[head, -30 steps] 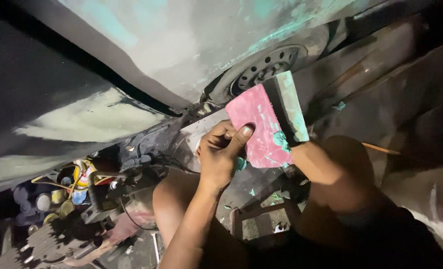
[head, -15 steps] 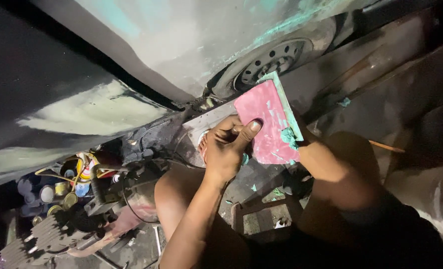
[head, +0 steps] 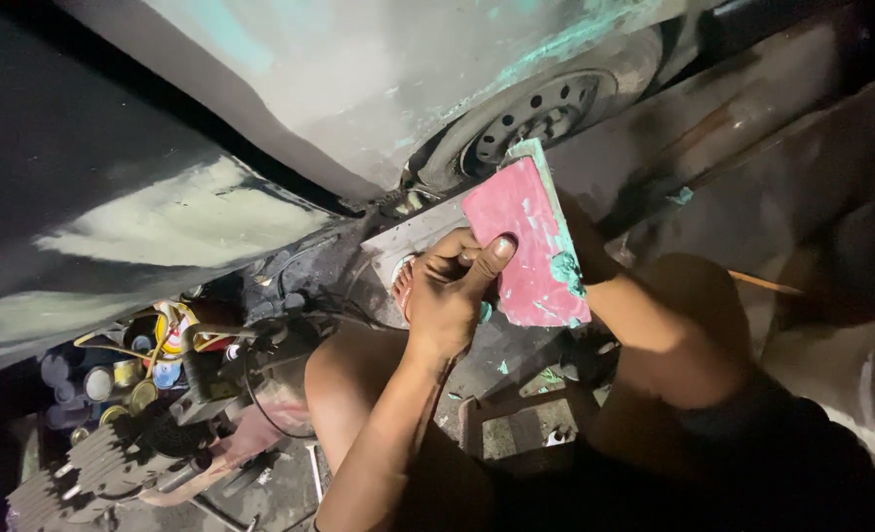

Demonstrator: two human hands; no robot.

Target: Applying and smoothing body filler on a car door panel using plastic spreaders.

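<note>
Since the earlier frame, board (head: 524, 246) and left hand (head: 449, 296) have shifted slightly right. Left hand grasps the board's left edge, thumb across its pink face. Right hand is hidden behind the board; grip cannot be told. Board is held below the wheel (head: 536, 118).

Flat board (head: 524, 246) at frame centre, held up between both hands: left hand (head: 447, 296) on its left edge, right hand behind its right side, mostly hidden. Wheel (head: 536, 123) above and behind board. Car body panel (head: 290, 89) upper left. Cans (head: 132, 365) lower left on floor.
</note>
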